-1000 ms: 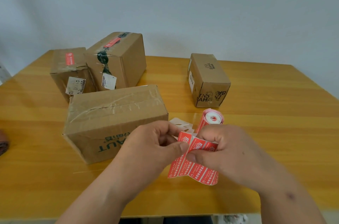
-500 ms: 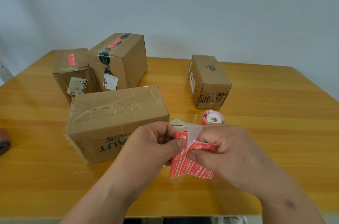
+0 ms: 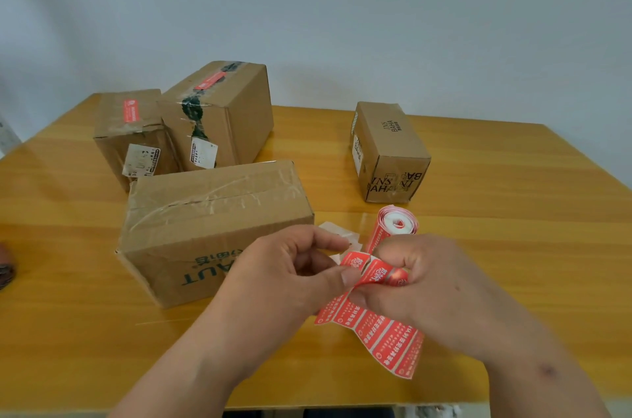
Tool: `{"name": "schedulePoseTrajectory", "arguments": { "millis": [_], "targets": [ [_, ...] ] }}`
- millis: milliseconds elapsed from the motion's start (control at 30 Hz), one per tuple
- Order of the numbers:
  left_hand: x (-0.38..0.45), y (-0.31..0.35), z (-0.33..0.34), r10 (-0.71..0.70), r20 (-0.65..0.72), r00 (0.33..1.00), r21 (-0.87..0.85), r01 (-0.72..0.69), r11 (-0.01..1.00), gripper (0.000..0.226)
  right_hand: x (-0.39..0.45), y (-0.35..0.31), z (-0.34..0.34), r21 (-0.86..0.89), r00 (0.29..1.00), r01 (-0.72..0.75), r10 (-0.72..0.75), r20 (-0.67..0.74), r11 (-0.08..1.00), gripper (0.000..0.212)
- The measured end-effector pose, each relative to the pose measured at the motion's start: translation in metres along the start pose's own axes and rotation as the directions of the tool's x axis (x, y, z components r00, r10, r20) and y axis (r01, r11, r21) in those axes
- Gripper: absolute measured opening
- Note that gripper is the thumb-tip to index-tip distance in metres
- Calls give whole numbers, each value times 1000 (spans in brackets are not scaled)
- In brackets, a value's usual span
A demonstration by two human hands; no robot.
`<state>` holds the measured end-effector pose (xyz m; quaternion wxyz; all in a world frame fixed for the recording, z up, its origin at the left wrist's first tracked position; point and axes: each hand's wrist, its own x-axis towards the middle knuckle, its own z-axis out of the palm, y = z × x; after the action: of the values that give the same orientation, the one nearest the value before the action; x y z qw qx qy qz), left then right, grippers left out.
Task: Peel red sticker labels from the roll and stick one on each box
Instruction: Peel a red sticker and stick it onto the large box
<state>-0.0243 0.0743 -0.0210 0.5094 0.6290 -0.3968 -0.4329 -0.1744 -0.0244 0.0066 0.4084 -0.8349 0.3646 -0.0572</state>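
Here the left hand (image 3: pixel 290 267) pinches a half-lifted red label (image 3: pixel 355 263) while the right hand (image 3: pixel 441 291) grips the strip of the roll (image 3: pixel 398 226); the unlabelled taped box (image 3: pixel 212 212), long axis 9-to-3, lies at 10 o'clock, nearer the left hand.

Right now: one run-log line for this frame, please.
stage: peeling | left hand: pinches sticker | right hand: holds label strip | labelled: two rear-left boxes | unlabelled: front box, right box

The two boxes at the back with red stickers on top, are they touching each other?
Touching. The head view shows the small stickered box pressed against the side of the taller stickered box, with no table visible between them.
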Motion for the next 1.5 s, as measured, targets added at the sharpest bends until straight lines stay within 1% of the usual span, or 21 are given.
{"name": "schedulePoseTrajectory", "arguments": {
  "millis": [133, 233, 333, 400, 533, 600, 667, 733, 800, 900, 1067, 1400, 1500],
  "targets": [
    [2, -2, 2, 41, -14, 999, 21, -41, 999, 11, 1, 2, 3, -94, 997, 56, -60, -48, 994, 16],
    [4, -4, 4, 44, -41, 998, 12, -44, 999, 12, 2, 2, 4, -192, 990, 98, -114, -77, 977, 20],
    [6, -5, 5, 46, -75, 996, -18, -47, 999, 11, 2, 3, 4, -254, 978, 146, -179, -110, 956, 26],
    [6, -7, 6, 47, -84, 995, -27, -49, 998, 13, 0, 2, 4, -288, 974, 153, -193, -116, 945, 26],
    [5, -7, 4, 29, -94, 995, -31, -32, 999, 25, -2, 2, 2, -278, 982, 113, -149, -113, 954, 23],
    [4, -7, 2, 7, -65, 998, -33, -10, 999, 35, -2, 2, 2, -269, 984, 108, -141, -107, 957, 21],
    [4, -7, 1, 9, -23, 1000, 13, -8, 1000, 43, -2, 3, 2, -256, 985, 105, -136, -105, 961, 21],
    [4, -8, 1, 27, -13, 1000, 38, -26, 999, 44, -1, 4, 2, -232, 988, 87, -113, -103, 969, 20],
    [4, -8, 3, 38, -39, 999, 28, -37, 999, 42, -1, 5, 1, -170, 993, 64, -79, -85, 983, 19],
    [5, -8, 4, 39, -72, 997, 9, -39, 999, 41, -1, 7, 2, -120, 994, 54, -65, -89, 991, 31],
    [6, -9, 6, 33, -95, 995, -68, -40, 997, 42, 0, 7, 5, -182, 982, 77, -106, -159, 980, 31],
    [7, -12, 10, 28, -149, 988, -139, -49, 989, 42, -5, -1, 5, -247, 973, 87, -135, -186, 965, 29],
    [6, -9, 9, 5, -126, 992, -155, -25, 988, 48, -6, -1, 3, -238, 974, 82, -129, -188, 968, 29]
  ]
}}
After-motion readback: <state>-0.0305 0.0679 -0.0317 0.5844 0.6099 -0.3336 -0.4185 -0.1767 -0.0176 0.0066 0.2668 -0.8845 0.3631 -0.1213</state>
